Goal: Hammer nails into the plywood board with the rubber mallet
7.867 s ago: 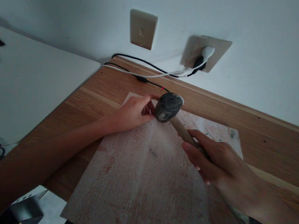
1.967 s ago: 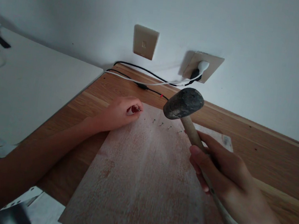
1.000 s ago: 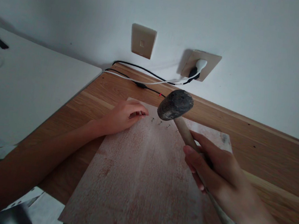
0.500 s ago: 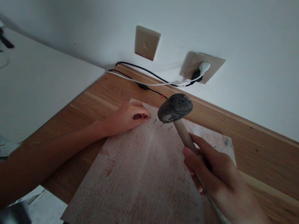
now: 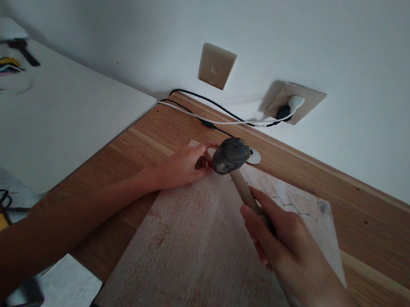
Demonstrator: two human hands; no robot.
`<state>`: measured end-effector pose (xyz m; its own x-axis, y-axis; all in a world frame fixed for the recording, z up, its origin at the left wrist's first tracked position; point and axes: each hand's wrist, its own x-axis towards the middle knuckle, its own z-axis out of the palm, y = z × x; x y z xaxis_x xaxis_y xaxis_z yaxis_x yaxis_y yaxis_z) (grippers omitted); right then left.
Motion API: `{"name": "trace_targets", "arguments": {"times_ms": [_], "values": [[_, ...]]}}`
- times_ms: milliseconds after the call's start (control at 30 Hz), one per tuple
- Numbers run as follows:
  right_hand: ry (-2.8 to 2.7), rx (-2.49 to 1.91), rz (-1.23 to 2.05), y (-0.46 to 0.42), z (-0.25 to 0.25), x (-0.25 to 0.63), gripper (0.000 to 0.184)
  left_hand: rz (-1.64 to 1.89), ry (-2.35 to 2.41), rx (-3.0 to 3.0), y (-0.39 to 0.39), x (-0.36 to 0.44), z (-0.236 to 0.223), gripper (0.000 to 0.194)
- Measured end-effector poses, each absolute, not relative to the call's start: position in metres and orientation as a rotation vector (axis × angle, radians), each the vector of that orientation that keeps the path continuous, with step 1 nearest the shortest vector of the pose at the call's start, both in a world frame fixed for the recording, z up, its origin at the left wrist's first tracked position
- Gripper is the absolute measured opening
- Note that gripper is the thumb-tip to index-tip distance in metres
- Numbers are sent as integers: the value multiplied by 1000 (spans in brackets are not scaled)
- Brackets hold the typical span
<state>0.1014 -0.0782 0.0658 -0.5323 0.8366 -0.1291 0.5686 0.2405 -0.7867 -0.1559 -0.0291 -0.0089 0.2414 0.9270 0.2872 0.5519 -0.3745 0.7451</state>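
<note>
A pale plywood board (image 5: 199,257) lies on a wooden table (image 5: 378,229). My right hand (image 5: 283,243) is closed round the wooden handle of a hammer (image 5: 231,155). Its dark head is low over the board's far edge. My left hand (image 5: 184,166) rests at that edge, fingers pinched together right beside the hammer head. What they pinch is hidden; it looks like a small nail. A few small nails (image 5: 288,203) stand in the board to the right of the hammer.
Black and white cables (image 5: 213,117) run along the wall to a socket (image 5: 293,102). A blank wall plate (image 5: 216,66) sits beside it. A small white disc (image 5: 254,156) lies behind the hammer. A white table (image 5: 54,105) with tools adjoins on the left.
The hammer head has dropped from above the board down beside my left fingers. The camera view has shifted, so everything sits further right.
</note>
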Motion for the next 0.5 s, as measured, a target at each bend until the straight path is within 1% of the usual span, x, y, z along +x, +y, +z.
{"name": "trace_targets", "arguments": {"times_ms": [67, 233, 367, 500], "values": [[-2224, -1310, 1210, -78, 64, 102, 33, 1011, 1333, 2025, -29, -156, -10, 50], [-2141, -1256, 1131, -81, 71, 105, 34, 962, 1354, 1985, -29, -155, -8, 36], [-2118, -1263, 1173, -82, 74, 106, 33, 941, 1391, 1982, -30, -155, -4, 34], [-2136, -1250, 1128, -83, 73, 106, 36, 937, 1395, 1987, -31, -155, -3, 26]]}}
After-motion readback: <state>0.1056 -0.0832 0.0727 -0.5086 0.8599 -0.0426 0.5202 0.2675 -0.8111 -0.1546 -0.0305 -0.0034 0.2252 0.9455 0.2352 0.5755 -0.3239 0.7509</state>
